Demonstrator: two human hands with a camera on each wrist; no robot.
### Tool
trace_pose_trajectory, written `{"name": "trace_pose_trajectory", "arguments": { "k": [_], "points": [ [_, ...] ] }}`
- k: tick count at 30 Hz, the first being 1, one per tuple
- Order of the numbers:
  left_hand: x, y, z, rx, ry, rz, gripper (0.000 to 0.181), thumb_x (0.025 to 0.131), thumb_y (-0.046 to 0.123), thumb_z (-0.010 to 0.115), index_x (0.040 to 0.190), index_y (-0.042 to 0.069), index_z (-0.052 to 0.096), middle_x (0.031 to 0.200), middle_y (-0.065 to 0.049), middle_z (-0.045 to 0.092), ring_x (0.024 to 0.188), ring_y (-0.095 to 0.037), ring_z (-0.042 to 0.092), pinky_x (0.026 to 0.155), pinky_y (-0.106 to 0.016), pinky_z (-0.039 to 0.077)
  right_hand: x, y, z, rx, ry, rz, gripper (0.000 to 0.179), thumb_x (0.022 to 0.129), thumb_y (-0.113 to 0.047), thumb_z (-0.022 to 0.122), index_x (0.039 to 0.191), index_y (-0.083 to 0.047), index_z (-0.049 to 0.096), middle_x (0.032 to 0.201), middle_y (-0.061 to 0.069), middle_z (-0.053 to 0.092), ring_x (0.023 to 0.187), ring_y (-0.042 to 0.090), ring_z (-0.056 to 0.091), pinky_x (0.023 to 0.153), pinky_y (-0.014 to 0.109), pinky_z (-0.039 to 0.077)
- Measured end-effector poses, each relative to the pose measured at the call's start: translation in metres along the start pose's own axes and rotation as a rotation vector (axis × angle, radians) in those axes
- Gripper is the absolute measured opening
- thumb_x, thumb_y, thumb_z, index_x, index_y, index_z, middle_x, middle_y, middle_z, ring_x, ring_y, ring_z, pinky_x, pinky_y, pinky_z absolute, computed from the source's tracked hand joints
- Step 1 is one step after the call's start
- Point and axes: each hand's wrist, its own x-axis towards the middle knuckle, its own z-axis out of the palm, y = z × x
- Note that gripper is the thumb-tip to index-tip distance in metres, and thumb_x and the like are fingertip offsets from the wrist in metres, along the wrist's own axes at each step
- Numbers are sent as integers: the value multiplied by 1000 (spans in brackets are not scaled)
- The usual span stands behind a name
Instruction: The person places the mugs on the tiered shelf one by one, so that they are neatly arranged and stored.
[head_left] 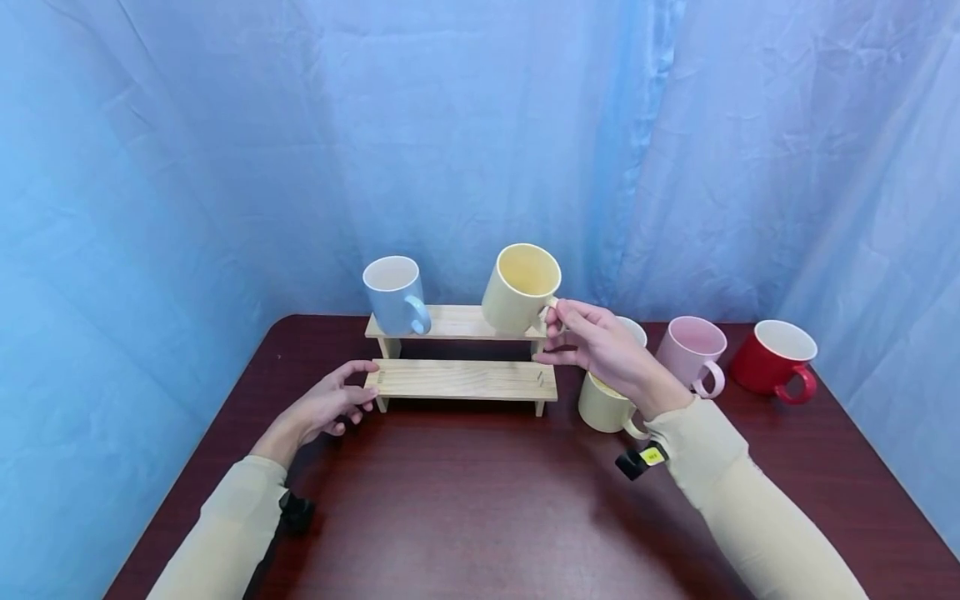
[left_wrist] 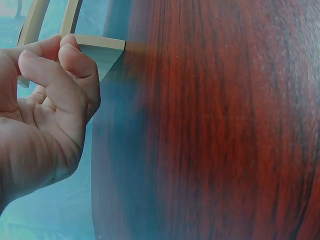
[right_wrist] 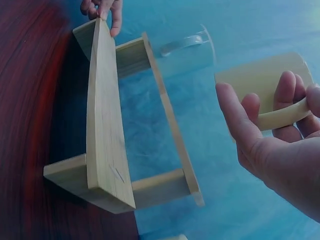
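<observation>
A two-tier wooden rack point(head_left: 465, 379) stands on the table. My left hand point(head_left: 333, 404) pinches the left end of its lower board between thumb and fingers. My right hand point(head_left: 603, 346) grips a pale yellow mug point(head_left: 512, 292) by its handle, fingers curled through and round it. That mug is over the right part of the upper board, mouth up and slightly tilted; in the right wrist view a gap shows between the mug point(right_wrist: 245, 90) and the board. On the upper board's left end sits a light blue mug point(head_left: 393, 300), its handle turned to the right.
Right of the rack stand a second yellow mug point(head_left: 602, 407), a white-lined mug point(head_left: 633, 331) mostly hidden behind my right hand, a pink mug point(head_left: 682, 360) and a red mug point(head_left: 759, 367). Blue curtains point(head_left: 480, 150) hang behind the dark red table point(head_left: 465, 500).
</observation>
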Motion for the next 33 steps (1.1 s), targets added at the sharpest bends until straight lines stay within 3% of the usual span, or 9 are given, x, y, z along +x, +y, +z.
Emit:
{"name": "trace_pose_trajectory", "arguments": {
  "k": [8, 19, 33],
  "points": [
    [-2, 0, -1, 3, -6, -1, 49, 102, 27, 61, 146, 25, 39, 95, -9, 59, 69, -23, 55, 47, -27, 36, 27, 8, 13, -54, 22, 73, 33, 107, -32, 51, 111, 0, 57, 89, 6, 54, 79, 21, 56, 94, 52, 53],
    [-3, 1, 1, 2, -10, 4, 48, 102, 27, 61, 146, 25, 39, 94, -9, 59, 67, -22, 54, 47, -26, 36, 54, 10, 30, -111, 70, 156, 46, 105, -40, 54, 116, 5, 53, 89, 4, 49, 73, 19, 46, 89, 56, 54],
    [-5, 2, 3, -18, -26, 18, 49, 102, 25, 61, 146, 24, 39, 93, -8, 58, 66, -21, 53, 47, -26, 35, 75, 21, 40, -97, 98, 215, 38, 106, -37, 52, 112, 1, 57, 85, 3, 47, 68, 19, 44, 88, 58, 54]
  ]
}}
